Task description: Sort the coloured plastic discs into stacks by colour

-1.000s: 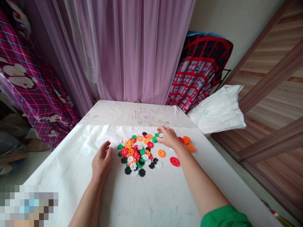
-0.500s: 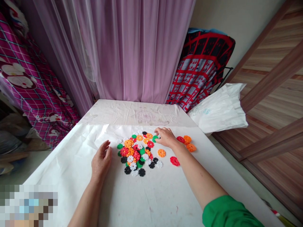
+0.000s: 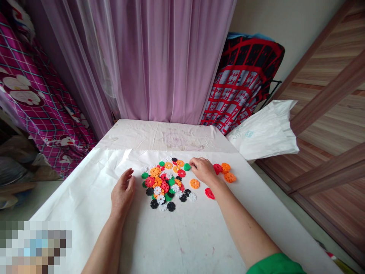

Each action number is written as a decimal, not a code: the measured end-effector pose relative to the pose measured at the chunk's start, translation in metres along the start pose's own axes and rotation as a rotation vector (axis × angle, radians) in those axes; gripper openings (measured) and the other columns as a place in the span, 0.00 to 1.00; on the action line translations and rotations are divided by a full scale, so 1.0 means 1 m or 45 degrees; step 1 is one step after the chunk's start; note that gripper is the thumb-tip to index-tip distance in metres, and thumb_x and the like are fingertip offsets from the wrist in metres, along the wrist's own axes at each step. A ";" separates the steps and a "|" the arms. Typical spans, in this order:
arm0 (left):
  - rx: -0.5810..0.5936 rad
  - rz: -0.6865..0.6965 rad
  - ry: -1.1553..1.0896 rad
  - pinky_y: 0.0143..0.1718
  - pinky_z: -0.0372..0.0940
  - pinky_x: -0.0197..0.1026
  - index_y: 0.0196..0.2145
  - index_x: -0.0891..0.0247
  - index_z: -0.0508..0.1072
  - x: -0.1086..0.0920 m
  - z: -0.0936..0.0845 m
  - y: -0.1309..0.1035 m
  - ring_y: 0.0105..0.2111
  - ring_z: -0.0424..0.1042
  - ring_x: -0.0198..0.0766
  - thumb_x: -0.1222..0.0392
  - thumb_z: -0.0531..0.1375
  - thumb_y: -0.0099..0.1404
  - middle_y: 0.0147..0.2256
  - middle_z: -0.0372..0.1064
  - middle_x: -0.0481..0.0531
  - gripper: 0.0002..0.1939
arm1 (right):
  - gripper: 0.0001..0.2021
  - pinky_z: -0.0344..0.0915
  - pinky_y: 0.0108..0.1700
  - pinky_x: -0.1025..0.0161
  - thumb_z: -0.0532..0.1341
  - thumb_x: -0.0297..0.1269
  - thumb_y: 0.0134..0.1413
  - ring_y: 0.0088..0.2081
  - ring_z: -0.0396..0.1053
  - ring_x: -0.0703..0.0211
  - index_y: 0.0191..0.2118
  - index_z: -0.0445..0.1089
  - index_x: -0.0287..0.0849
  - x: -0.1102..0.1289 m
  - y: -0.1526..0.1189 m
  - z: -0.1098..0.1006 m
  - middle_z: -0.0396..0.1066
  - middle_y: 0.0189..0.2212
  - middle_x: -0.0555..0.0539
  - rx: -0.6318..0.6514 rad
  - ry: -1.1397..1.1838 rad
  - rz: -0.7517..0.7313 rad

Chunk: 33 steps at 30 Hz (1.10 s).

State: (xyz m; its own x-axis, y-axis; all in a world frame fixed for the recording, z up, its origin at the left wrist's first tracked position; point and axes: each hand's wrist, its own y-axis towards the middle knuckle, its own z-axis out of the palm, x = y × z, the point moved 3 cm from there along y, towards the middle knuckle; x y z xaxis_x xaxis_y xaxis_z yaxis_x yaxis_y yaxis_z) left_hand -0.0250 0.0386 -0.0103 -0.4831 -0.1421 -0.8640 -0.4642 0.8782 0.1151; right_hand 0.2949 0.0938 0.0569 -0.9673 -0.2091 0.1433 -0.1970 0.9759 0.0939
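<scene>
On the bench (image 3: pixel 171 243), one red disc (image 3: pixel 209 193), partly behind your right forearm (image 3: pixel 236 222), lies at three o'clock of the mixed pile (image 3: pixel 164 186). Your left hand (image 3: pixel 123 190) is at nine, loosely spread, visibly holding nothing. The overlapping pile defies counting. One orange disc (image 3: pixel 194 183) sits apart at three. At two, your right hand (image 3: pixel 203 169) has just drawn off one green disc (image 3: pixel 186 167), leaving it uncovered; whether its curled fingers hold anything, I can't tell. Beyond lie two orange discs (image 3: pixel 230 177) and another red disc (image 3: pixel 218 168).
</scene>
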 end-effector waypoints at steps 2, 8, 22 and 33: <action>-0.002 -0.006 0.004 0.53 0.67 0.45 0.52 0.52 0.72 -0.002 -0.001 -0.001 0.49 0.75 0.41 0.53 0.55 0.64 0.52 0.75 0.49 0.19 | 0.14 0.57 0.45 0.61 0.54 0.26 0.58 0.44 0.70 0.55 0.39 0.75 0.48 0.003 -0.003 0.001 0.78 0.40 0.49 0.059 -0.037 0.005; 0.007 -0.022 0.001 0.54 0.66 0.46 0.52 0.53 0.71 -0.004 -0.001 -0.001 0.49 0.75 0.42 0.53 0.55 0.64 0.52 0.75 0.49 0.19 | 0.15 0.58 0.43 0.62 0.54 0.27 0.58 0.42 0.72 0.56 0.40 0.76 0.50 0.007 -0.004 0.000 0.78 0.38 0.48 0.124 -0.109 0.082; 0.014 0.012 -0.016 0.55 0.66 0.46 0.52 0.53 0.71 0.000 0.001 -0.001 0.50 0.74 0.41 0.52 0.54 0.65 0.53 0.74 0.50 0.19 | 0.14 0.59 0.43 0.63 0.53 0.27 0.58 0.44 0.71 0.57 0.39 0.75 0.48 0.026 -0.010 -0.001 0.78 0.41 0.50 0.091 -0.003 -0.013; 0.000 0.030 -0.019 0.55 0.65 0.45 0.52 0.53 0.71 0.002 0.002 0.000 0.50 0.74 0.41 0.52 0.55 0.64 0.52 0.75 0.49 0.19 | 0.12 0.60 0.44 0.61 0.61 0.42 0.54 0.47 0.69 0.53 0.43 0.75 0.47 0.074 -0.023 0.027 0.75 0.42 0.46 0.200 -0.024 -0.194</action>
State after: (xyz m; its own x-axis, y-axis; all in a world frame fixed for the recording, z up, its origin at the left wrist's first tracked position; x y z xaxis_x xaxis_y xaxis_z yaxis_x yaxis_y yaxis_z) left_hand -0.0247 0.0389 -0.0131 -0.4827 -0.1144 -0.8683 -0.4526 0.8813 0.1356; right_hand 0.2236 0.0580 0.0384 -0.9270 -0.3550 0.1208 -0.3620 0.9312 -0.0417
